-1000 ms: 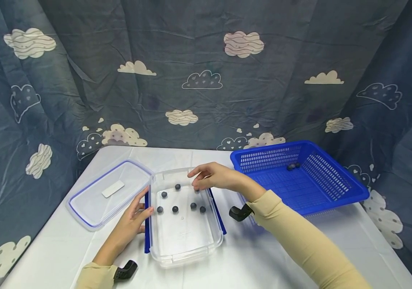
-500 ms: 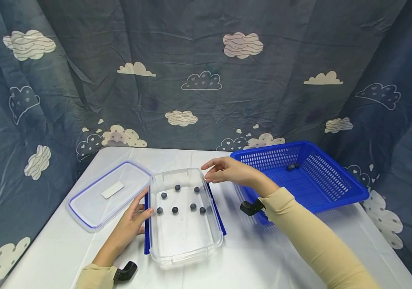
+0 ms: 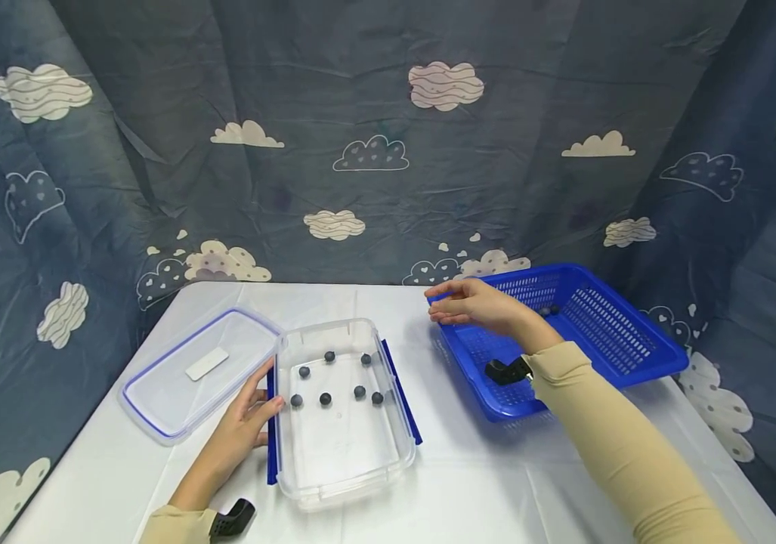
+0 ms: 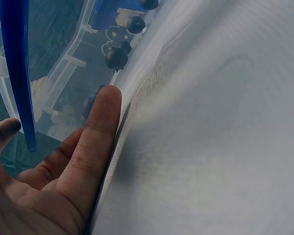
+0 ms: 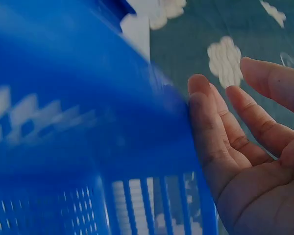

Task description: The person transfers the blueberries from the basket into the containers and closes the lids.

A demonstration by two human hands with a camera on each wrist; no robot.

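Resting flat against the left wall of the clear plastic container (image 3: 343, 412), the left hand (image 3: 241, 427) has straight fingers, grasping nothing; the left wrist view shows a fingertip (image 4: 105, 105) touching the transparent wall beside its blue clip (image 4: 17, 73). The container sits mid-table, lid off, with six small dark balls (image 3: 325, 398) loose in its far half. The right hand (image 3: 476, 306) hovers over the near-left corner of the blue basket (image 3: 567, 340). From the head view the fingertips seem to come together, but the right wrist view shows the fingers (image 5: 220, 132) loosely extended next to the basket's rim (image 5: 152, 127), with no ball visible; cannot tell whether it pinches anything. Two more dark balls (image 3: 549, 310) lie at the basket's far side, well apart from the hand. The clear lid (image 3: 200, 370) with blue trim lies flat just left of the container, touching it at the corner. All sits on a white table (image 3: 469, 483); cloud-print curtain (image 3: 360, 151) behind.
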